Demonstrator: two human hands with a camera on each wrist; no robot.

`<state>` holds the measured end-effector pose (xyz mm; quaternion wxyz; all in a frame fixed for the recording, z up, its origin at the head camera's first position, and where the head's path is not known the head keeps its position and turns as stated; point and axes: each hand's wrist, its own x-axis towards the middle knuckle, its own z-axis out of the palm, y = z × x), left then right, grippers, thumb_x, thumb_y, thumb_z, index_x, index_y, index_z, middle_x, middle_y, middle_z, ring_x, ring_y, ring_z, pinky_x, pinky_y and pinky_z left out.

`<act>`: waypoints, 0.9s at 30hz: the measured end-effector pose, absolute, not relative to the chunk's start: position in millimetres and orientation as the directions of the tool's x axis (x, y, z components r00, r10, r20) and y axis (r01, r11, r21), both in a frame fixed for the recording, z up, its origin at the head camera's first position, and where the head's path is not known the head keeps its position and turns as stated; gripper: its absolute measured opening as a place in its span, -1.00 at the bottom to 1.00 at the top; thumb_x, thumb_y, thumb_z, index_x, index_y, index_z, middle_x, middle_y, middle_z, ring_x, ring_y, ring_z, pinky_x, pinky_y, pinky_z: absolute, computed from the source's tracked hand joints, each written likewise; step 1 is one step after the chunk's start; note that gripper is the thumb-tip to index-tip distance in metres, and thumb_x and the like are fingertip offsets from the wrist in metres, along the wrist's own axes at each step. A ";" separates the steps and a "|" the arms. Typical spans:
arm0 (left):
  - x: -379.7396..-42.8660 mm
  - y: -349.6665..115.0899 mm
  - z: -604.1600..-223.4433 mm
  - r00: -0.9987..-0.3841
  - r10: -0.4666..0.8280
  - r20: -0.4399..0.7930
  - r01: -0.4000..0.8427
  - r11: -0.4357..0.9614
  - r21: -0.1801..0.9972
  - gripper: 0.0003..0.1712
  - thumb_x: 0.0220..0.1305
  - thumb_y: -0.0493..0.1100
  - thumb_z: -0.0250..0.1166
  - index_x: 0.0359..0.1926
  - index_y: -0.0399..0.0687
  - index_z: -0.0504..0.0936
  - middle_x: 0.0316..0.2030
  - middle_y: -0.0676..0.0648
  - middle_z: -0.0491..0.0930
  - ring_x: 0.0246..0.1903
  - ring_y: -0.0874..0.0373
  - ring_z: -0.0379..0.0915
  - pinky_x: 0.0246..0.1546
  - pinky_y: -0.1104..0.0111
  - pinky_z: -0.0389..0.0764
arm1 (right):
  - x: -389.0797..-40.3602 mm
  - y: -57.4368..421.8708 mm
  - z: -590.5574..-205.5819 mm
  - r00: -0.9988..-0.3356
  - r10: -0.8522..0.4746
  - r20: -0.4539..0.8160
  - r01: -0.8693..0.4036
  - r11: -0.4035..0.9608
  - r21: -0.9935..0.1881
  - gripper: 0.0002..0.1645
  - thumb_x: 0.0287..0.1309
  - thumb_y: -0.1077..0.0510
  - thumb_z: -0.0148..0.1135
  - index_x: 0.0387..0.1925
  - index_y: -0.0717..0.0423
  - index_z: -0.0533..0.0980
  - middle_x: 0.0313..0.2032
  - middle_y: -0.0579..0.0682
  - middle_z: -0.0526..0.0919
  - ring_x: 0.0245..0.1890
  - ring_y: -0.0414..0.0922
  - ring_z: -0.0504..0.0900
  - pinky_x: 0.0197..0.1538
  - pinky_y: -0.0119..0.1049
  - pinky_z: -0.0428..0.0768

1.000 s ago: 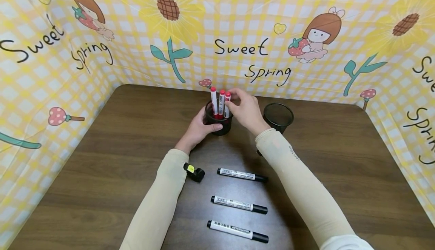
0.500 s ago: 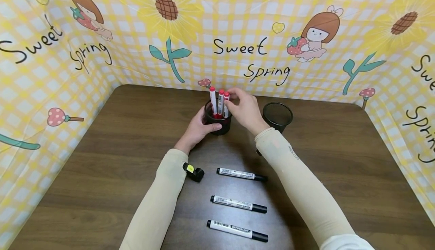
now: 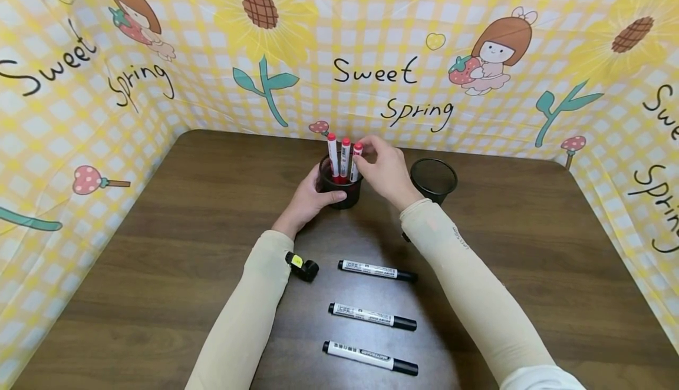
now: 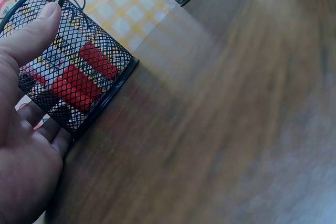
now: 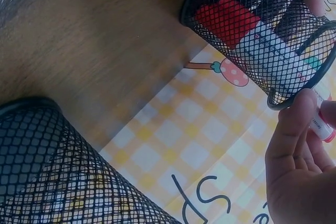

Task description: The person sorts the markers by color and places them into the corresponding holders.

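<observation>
My left hand (image 3: 306,202) grips a black mesh pen holder (image 3: 346,199) from the left, its thumb lying across the front near the rim. Three white markers with red caps stand in the holder, caps down and red ends up: a left one (image 3: 333,157), a middle one (image 3: 345,160) and a right one. The right marker (image 3: 355,171) leans toward my right hand (image 3: 391,173), whose thumb and fingers pinch its upper end. In the left wrist view, red caps (image 4: 76,85) show through the mesh at the holder's bottom.
A second black mesh holder (image 3: 434,172) stands right of my right hand, partly behind the wrist. Three black-capped whiteboard markers lie in a column nearer me: a far one (image 3: 373,270), a middle one (image 3: 368,316) and a near one (image 3: 366,357). Checked cloth (image 3: 371,36) borders the wooden table.
The right red marker's top has shifted slightly right in my right hand, widening its gap from the middle one. My left hand keeps holding the pen holder.
</observation>
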<state>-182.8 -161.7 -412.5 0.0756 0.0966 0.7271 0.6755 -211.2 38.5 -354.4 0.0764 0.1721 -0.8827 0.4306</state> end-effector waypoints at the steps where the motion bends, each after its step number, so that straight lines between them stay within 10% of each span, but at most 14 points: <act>1: -182.7 -161.7 -412.1 -0.970 0.243 0.020 0.038 0.068 0.997 -0.01 0.22 -0.30 0.46 0.56 -0.12 0.11 0.45 -0.15 0.26 0.42 0.03 0.16 0.42 0.15 0.14 | -211.5 38.4 -354.3 -0.929 -0.240 0.283 -0.371 0.570 -0.734 -0.73 0.32 0.07 0.30 0.01 0.03 0.57 -0.13 -0.04 0.68 -0.23 -0.12 0.59 -0.17 -0.18 0.55; 27: -182.3 -162.4 -412.5 -0.969 0.247 0.011 0.031 0.077 0.997 0.01 0.23 -0.25 0.48 0.57 -0.09 0.09 0.46 -0.12 0.25 0.43 0.05 0.13 0.42 0.16 0.13 | -214.2 31.3 -352.0 -0.931 -0.256 0.262 -0.365 0.597 -0.714 -0.71 0.30 0.08 0.31 0.01 0.06 0.57 -0.09 -0.02 0.70 -0.11 -0.12 0.61 -0.07 -0.18 0.58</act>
